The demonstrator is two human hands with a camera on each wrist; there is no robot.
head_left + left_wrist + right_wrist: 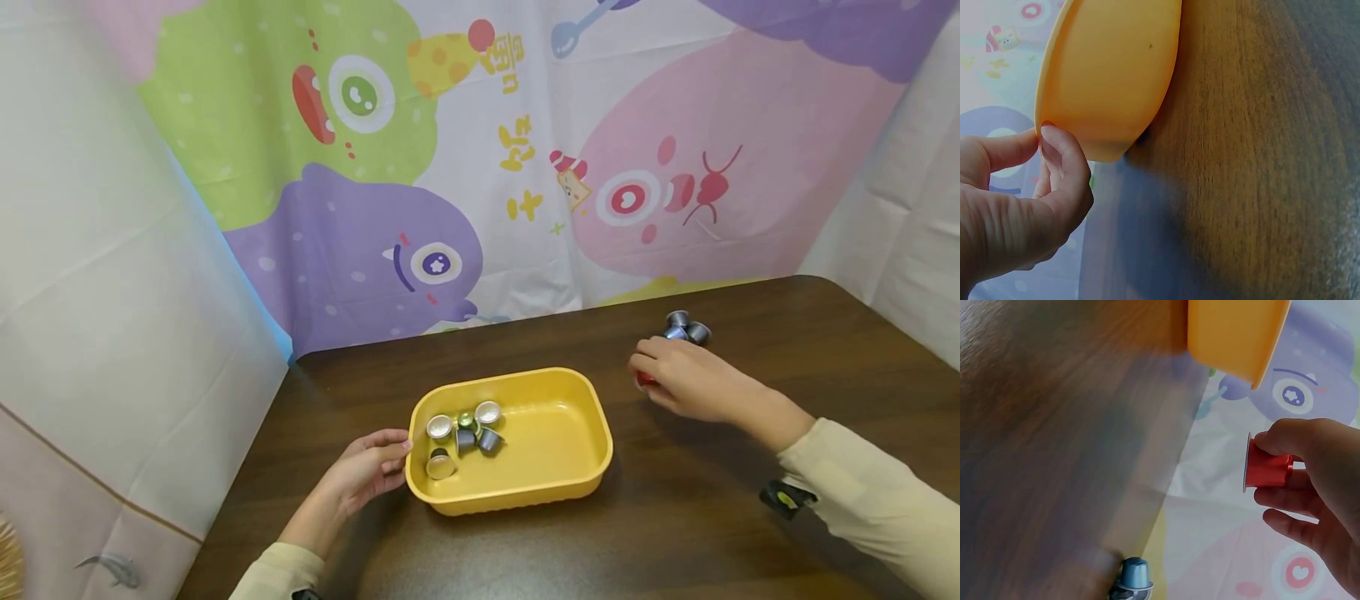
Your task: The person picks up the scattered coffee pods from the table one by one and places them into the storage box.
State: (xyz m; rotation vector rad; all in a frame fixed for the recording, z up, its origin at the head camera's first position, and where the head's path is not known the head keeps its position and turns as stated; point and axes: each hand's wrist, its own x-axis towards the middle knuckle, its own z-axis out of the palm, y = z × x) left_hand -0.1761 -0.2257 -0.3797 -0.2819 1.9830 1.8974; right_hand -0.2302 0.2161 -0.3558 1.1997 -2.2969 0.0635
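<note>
My left hand [367, 467] pinches the left rim of a yellow plastic bin [517, 502] between thumb and fingers, as the left wrist view shows closely. Inside the bin, toward its left end, lie several coffee capsules, among them a green one [466, 419], a grey one [491, 442] and a tan-lidded one [441, 465]. Right of the bin, my right hand [693, 383] holds a red coffee capsule [1269, 464] above the table, thumb on one side and fingers on the other. Its flat silvery rim faces away from the palm.
Just beyond my right hand, a small cluster of blue and grey capsules [699, 333] sits on the dark wooden table [525, 558]. A cartoon-printed curtain [525, 250] hangs along the table's back edge, and pale cloth [97, 250] hangs at the left side.
</note>
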